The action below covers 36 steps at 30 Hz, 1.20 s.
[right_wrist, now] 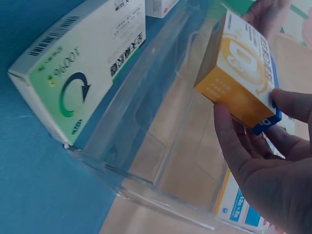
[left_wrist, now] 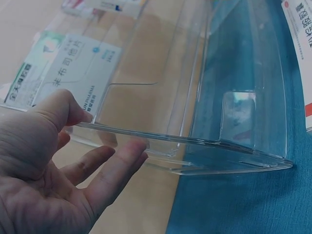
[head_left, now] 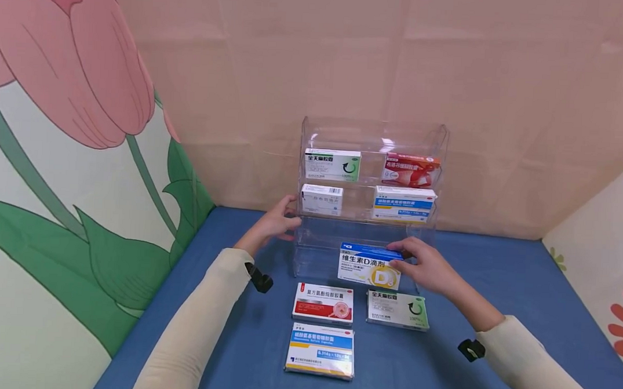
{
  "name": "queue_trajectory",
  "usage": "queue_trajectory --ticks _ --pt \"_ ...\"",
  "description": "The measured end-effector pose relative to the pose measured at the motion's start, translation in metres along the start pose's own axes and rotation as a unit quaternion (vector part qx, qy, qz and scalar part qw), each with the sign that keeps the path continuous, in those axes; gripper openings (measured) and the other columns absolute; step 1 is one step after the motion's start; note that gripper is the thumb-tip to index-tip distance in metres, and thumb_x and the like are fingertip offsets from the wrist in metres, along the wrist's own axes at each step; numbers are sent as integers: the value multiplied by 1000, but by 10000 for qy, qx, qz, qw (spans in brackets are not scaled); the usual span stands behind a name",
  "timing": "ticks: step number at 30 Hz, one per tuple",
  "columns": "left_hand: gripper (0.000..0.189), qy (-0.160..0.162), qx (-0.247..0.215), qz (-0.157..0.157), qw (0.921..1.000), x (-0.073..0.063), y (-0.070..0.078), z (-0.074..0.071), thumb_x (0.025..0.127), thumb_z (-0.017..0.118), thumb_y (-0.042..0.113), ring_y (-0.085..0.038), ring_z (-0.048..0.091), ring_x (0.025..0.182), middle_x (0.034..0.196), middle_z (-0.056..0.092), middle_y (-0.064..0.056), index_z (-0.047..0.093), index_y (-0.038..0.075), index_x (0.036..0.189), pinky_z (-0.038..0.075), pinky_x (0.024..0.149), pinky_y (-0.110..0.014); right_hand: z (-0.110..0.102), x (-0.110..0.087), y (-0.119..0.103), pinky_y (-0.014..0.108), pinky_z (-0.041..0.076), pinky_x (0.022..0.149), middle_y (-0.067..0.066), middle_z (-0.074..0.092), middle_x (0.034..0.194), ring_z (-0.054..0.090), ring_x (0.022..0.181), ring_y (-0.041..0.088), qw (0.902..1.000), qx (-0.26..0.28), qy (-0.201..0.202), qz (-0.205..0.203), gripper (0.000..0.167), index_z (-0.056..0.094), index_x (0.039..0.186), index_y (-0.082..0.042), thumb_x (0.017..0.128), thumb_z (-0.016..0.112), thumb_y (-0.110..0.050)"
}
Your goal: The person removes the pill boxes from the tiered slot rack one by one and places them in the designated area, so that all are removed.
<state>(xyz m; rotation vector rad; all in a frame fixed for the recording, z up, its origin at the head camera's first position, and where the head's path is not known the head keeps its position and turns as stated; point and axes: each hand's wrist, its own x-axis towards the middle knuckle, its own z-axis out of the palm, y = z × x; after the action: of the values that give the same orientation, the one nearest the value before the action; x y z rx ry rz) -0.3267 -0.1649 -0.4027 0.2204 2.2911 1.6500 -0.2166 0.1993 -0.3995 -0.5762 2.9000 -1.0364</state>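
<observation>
Holding the vitamin box [head_left: 366, 267], the right hand [head_left: 424, 263] was clamped on its right end with thumb and fingers, just right of the middle of the head view. That box, white with a blue top band and a yellow patch, stood tilted before the lower tiers of a clear rack [head_left: 317, 236]; whether it touched the rack could not be told. At the left of the rack, the left hand [head_left: 276, 221] had its thumb and fingers clamped on the side edge, thumb on one face and fingers on the other.

Higher in the rack, a green-and-white box [head_left: 332, 165] stood at the upper left and a red box [head_left: 410, 171] at the upper right. One tier down were a plain white box [head_left: 321, 201] on the left and a blue-striped box [head_left: 404, 205] on the right.

Below the rack, toward the bottom centre, three boxes lay on a blue cloth [head_left: 397, 372]: a red-and-white carton [head_left: 323, 303], a green-edged carton [head_left: 397, 309] to its right, and a blue-and-yellow carton [head_left: 320, 351] nearest the bottom of the frame.
</observation>
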Motion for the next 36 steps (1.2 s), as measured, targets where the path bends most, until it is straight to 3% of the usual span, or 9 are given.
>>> queue_trajectory --ticks 8,13,20,36 --pt "74 108 41 -70 9999 -3 -3 -4 94 59 8 -49 56 121 151 39 -23 22 21 157 59 86 -55 0 -10 3 47 56 91 11 62 124 56 107 27 9989 101 -446 107 43 65 131 -10 94 72 -31" --pt "73 94 91 -50 9999 -5 -1 -4 95 58 8 -49 57 121 152 39 -22 23 21 157 58 87 -55 -3 -17 6 39 57 83 10 61 119 56 100 25 9952 475 -782 343 45 64 131 -9 94 71 -33" --pt "73 99 66 -98 9999 -7 -1 -7 96 58 8 -50 54 123 153 37 -22 21 21 158 56 91 -59 -1 -25 12 43 61 82 10 61 118 60 93 23 9784 1193 -1473 831 49 60 134 -5 95 70 -33" --pt "75 44 113 -146 9998 0 1 2 95 60 7 -46 58 116 152 39 -21 22 23 157 58 87 -55 2 -64 44 44 60 82 12 63 121 61 100 25 9408 2069 -2150 1608 46 58 133 2 98 66 -27"
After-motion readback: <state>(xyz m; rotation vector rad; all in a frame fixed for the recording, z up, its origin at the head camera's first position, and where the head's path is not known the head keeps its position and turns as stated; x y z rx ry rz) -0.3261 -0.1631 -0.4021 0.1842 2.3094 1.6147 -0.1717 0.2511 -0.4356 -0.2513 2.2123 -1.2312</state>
